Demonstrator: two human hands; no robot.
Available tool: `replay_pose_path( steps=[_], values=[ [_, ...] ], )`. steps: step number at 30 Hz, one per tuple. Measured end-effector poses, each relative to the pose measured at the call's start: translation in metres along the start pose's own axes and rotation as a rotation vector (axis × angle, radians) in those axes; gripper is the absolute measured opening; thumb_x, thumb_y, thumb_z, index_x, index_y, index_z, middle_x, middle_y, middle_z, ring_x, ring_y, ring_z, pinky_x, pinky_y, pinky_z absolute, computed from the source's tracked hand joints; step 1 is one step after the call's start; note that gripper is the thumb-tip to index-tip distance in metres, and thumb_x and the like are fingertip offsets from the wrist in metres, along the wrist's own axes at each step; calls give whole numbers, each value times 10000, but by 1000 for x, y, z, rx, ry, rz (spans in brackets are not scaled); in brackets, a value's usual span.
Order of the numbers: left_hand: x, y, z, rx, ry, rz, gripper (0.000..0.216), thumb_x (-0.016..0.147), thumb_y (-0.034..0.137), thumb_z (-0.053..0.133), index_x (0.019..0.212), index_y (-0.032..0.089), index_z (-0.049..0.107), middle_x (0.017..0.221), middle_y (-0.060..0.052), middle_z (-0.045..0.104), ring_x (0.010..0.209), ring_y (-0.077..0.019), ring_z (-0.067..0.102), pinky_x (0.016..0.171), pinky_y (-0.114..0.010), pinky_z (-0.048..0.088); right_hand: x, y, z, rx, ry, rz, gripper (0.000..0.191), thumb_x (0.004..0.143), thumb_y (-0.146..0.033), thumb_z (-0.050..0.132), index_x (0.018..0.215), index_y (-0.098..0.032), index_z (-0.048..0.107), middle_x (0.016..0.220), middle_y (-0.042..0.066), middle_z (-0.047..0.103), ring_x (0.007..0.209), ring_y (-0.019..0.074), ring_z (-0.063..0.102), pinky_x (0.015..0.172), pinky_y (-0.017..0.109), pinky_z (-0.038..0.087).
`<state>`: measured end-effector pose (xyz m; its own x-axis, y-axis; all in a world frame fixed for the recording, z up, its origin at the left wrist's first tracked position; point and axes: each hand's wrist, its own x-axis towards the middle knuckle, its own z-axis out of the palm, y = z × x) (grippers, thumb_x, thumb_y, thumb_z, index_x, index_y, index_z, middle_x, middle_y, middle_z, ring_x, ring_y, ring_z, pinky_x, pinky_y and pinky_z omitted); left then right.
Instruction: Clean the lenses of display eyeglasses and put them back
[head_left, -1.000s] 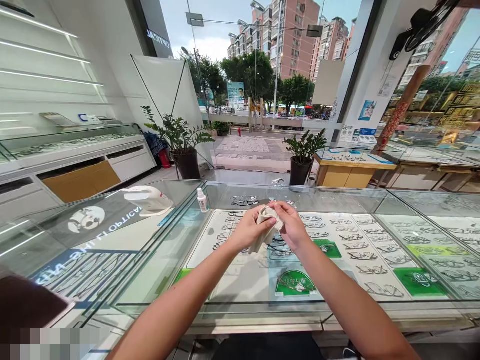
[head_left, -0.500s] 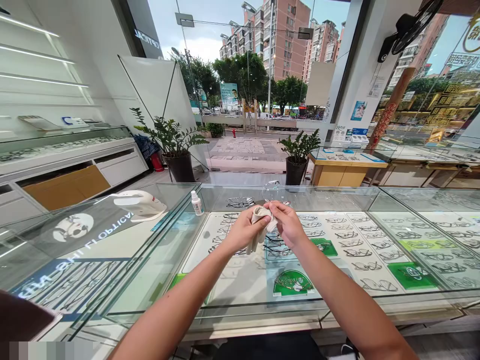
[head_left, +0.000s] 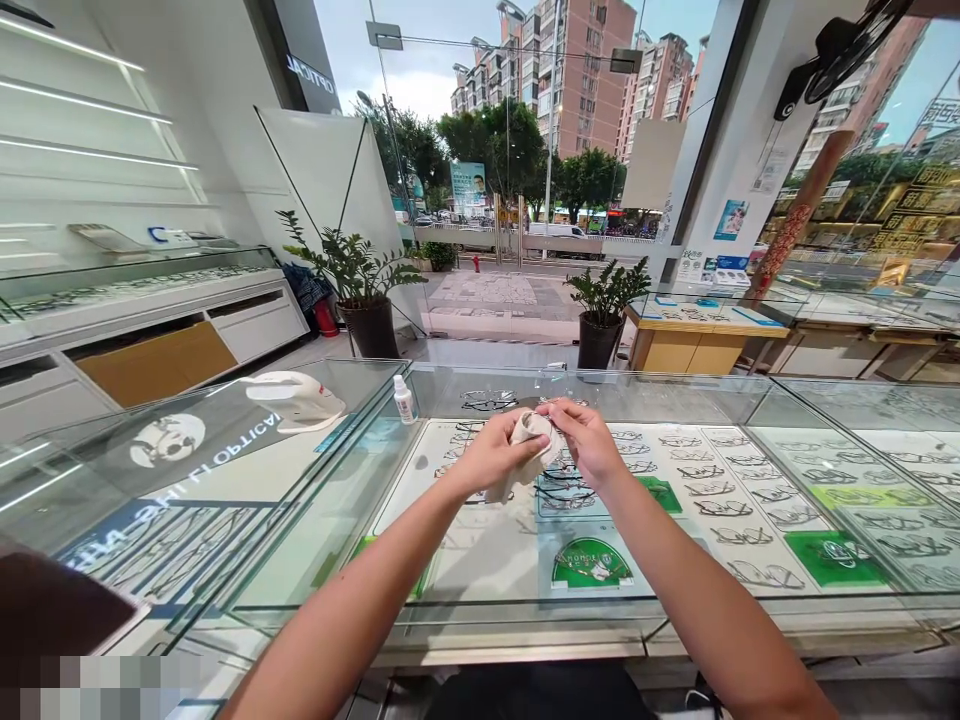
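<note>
Over a glass-topped worktop in an optical shop, a person's two bare hands meet at the centre of the view, forearms reaching forward from the lower edge. Between them, raised above the glass, is a pale, cream-coloured cloth. The left hand grasps it, thumb laid across the front, with a loose fold hanging below the fingers. The right hand is curled in from the other side, its fingertips pinching the cloth's edge. Whether anything is wrapped inside cannot be told.

Beneath the glass, rows of eyeglasses lie on white panels, and a green semicircular sign sits below and to the right of the cloth. A small white bottle stands upright on the glass, to the left of the hands and a little beyond them. Farther left is a white device with a rounded body.

Past the worktop, two potted plants, one on the left and one on the right, stand before a glass shopfront, with trees and tall pinkish buildings outside.
</note>
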<state>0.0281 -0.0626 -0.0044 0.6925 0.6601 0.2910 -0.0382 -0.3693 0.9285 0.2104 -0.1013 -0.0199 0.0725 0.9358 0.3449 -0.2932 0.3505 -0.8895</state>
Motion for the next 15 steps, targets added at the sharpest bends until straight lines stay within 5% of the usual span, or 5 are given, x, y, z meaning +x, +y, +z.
replay_pose_path(
  steps=[5,9,15],
  values=[
    [3,-9,6,57,163,23,526,911,666,630,802,152,607,724,7,514,691,-132,428,654,-240,355,-2,4,4,-11,-29,4,292,810,-512,841,918,-242,856,1038,47,714,1033,206,616,956,330,473],
    [4,-6,4,62,156,-10,623,918,745,551,701,160,546,656,15,472,629,-115,368,600,-240,329,-2,3,5,6,-11,4,283,794,-509,853,897,-245,852,996,36,706,989,196,613,940,329,475],
    [2,5,-32,223,403,12,601,937,726,538,693,176,536,637,4,528,602,-127,432,570,-242,347,1,-11,-6,4,44,-46,279,814,-533,831,910,-272,848,1064,48,723,1080,220,612,946,350,487]
  ],
)
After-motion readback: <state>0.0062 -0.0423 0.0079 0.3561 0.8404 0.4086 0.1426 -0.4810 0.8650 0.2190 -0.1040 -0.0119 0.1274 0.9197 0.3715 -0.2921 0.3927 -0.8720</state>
